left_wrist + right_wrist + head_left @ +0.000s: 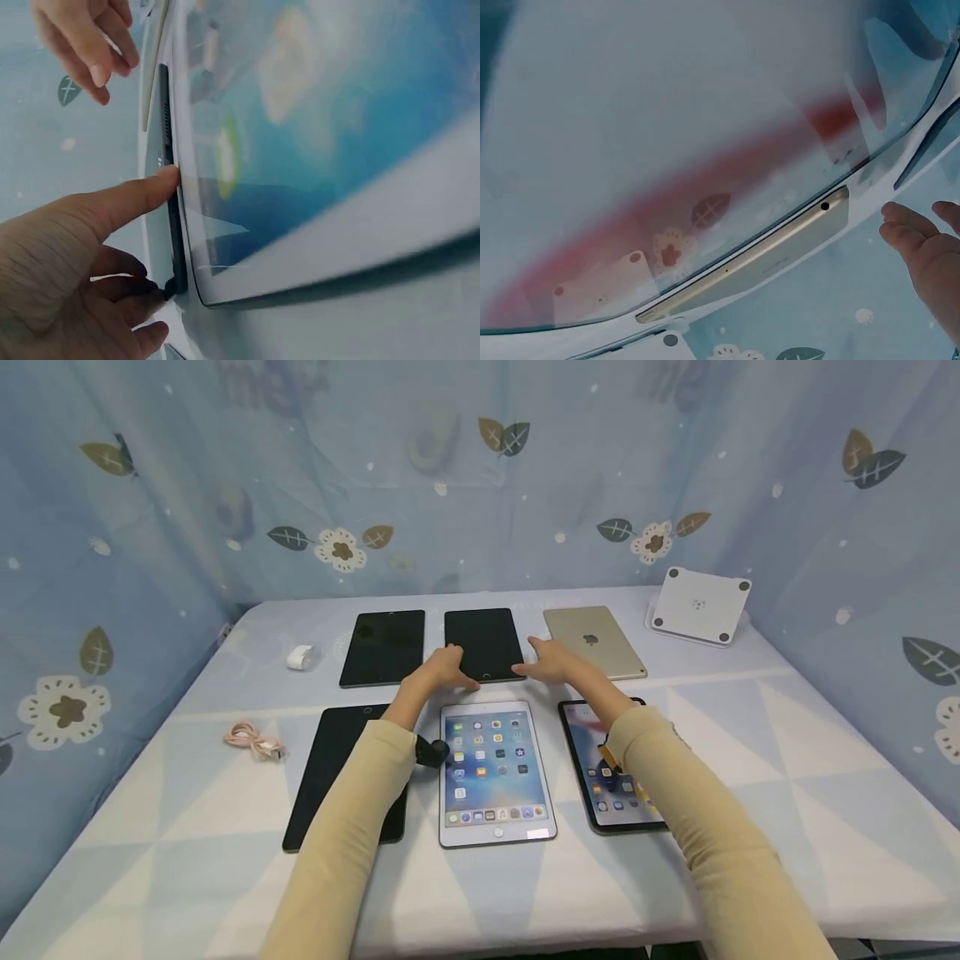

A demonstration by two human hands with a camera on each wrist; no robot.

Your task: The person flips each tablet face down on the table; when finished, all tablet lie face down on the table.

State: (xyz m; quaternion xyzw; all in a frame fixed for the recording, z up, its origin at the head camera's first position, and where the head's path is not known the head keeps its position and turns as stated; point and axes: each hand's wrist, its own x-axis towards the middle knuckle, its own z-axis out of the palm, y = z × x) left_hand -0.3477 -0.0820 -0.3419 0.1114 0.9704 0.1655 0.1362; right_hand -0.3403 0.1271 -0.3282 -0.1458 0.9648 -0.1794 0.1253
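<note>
The left hand [441,670] and right hand [550,662] are apart and loosely spread, with the black iPad [483,639] between and just ahead of them, so touching both near corners softly should keep it straight

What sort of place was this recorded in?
Probably an enclosed tabletop setup, perhaps for demonstrations: a blue floral fabric curtain hangs behind and beside a white and pale-blue geometric-patterned tablecloth, on which six flat rectangular tablets lie in two rows.
</note>
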